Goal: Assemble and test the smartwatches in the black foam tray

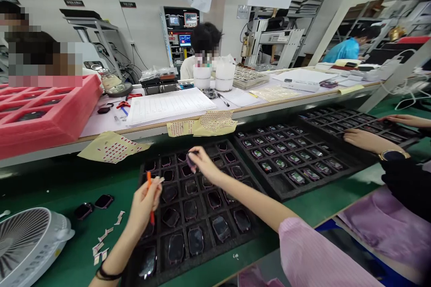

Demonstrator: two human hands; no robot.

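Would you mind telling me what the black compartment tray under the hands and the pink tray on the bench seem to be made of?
The black compartment tray looks like matte moulded plastic or dense foam: its dull surface shows little shine, so the look leaves this open. The pink tray looks like foam, with thick, soft-looking walls and a matte finish.

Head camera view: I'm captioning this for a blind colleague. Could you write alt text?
A person's right hand pinches a small dark object above a black tray of compartments holding watch-like devices, while the left hand holds an orange pen. A co-worker's hand rests on another tray.
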